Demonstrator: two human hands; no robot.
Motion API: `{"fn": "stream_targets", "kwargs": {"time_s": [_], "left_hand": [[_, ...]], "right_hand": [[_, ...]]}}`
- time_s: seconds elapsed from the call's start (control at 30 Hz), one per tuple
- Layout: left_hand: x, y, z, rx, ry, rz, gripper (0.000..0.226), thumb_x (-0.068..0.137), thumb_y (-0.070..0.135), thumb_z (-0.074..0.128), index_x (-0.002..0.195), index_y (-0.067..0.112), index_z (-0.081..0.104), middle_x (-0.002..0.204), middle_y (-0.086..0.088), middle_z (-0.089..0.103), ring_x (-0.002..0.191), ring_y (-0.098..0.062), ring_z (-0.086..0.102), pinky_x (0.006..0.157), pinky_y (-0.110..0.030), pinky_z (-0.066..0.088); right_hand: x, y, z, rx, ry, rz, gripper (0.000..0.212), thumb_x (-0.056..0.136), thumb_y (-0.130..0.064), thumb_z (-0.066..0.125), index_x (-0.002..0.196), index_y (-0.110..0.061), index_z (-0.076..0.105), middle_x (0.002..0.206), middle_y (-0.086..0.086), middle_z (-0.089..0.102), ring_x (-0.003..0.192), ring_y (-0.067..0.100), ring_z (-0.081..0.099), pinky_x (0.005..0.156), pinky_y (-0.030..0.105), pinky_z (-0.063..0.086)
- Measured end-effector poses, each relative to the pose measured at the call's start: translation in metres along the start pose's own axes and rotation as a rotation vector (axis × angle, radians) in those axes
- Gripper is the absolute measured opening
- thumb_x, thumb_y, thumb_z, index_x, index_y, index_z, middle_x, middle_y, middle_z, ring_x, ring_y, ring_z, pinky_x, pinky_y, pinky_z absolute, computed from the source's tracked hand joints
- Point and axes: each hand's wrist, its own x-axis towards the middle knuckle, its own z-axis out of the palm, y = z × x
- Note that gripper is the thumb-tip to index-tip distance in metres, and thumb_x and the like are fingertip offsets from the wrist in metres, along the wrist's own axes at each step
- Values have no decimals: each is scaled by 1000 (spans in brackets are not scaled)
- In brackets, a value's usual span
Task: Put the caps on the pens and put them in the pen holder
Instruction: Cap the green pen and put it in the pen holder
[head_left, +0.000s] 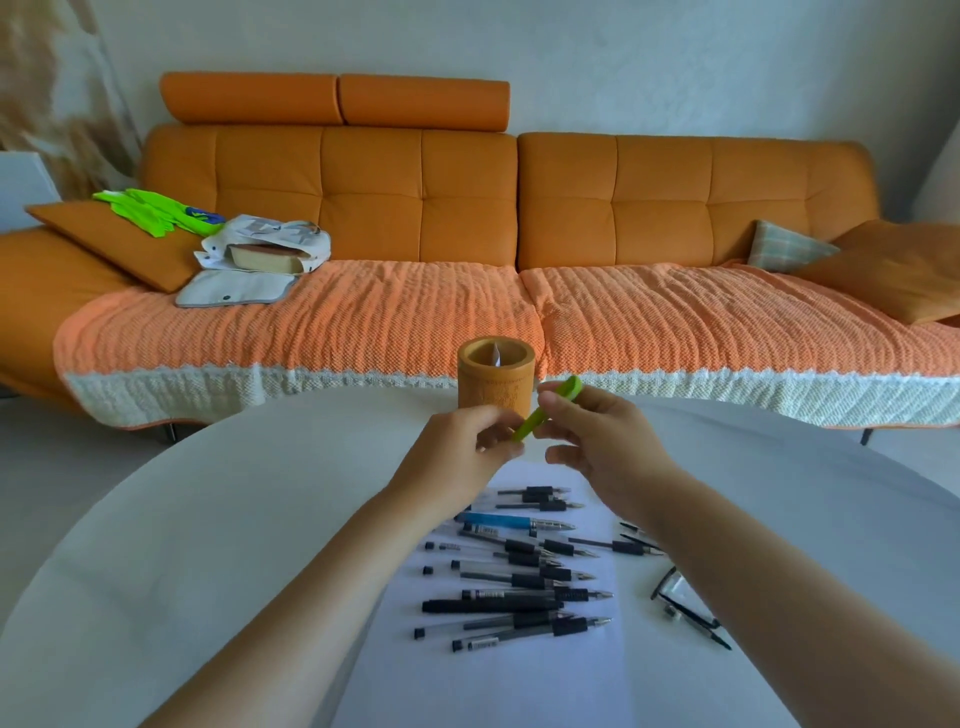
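Both hands (470, 441) (597, 441) pinch one green pen (545, 408), apparently capping it.

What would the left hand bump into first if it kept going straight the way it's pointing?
Probably the green pen the left hand already pinches, then the right hand holding its other end. The wooden pen holder stands just behind, though depth is hard to judge.

green pen (545, 408) held tilted, holder (495, 382) upright
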Motion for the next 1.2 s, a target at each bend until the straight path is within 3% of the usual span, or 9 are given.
{"fn": "stream_targets", "kwargs": {"time_s": [0.2,0.33,0.47,0.63,0.7,0.83,0.97,1.07,1.2], "left_hand": [[62,1,-12,77,67,38,26,98,16,57,120,22,68,126,0,59,117,-17,52,92,-28,41],[88,-12,-15,264,132,-51,29,99,22,50,127,25,59,128,-5,51,123,-23,41,95,-31,34],[98,-27,-12,315,53,-105,32,95,24,52,126,25,58,127,-6,48,126,-24,36,99,-34,33],[95,-38,-7,365,47,-68,36,96,23,52,131,16,55,134,-8,47,129,-24,33,106,-39,33],[92,-39,-5,383,45,-51,37,96,23,52,132,16,55,136,-6,46,130,-24,32,107,-40,33],[85,-40,-2,370,64,-15,41,95,22,55,135,16,49,140,-1,41,134,-21,29,109,-38,31],[73,-42,-1,422,251,60,33,88,14,61,120,12,52,123,-6,47,118,-24,39,96,-36,40],[58,-45,-1,400,379,41,13,87,9,59,94,13,50,96,-1,50,93,-21,46,75,-33,43],[39,-59,9,467,226,-153,3,92,15,55,92,18,53,95,2,54,93,-20,52,73,-29,43]], "right_hand": [[58,-55,8,-217,179,-193,18,95,-4,61,113,-3,66,87,14,68,70,20,67,65,37,64],[103,-68,11,-417,310,-367,26,94,-5,62,120,-9,64,96,10,69,77,23,70,69,42,63],[136,-49,18,-646,312,-458,33,91,-11,67,123,-19,65,105,4,70,86,25,70,72,42,61],[149,-22,18,-819,296,-389,42,90,-19,70,130,-23,60,101,-1,65,75,13,61,51,17,41],[148,-13,15,-859,277,-337,39,90,-18,69,127,-23,60,96,-4,61,68,8,56,47,17,37],[144,-3,11,-953,252,-308,24,87,-18,70,110,-14,67,96,2,65,77,18,57,51,23,36],[131,-5,8,-884,264,-280,40,87,-17,70,125,-16,60,105,0,63,73,11,53,51,20,36],[109,0,5,-794,352,-235,31,87,-10,61,116,-18,57,95,0,60,67,9,52,51,22,38],[80,28,3,-1032,203,-113,22,87,-11,49,101,-23,62,90,-1,65,65,12,58,52,28,49]]}}
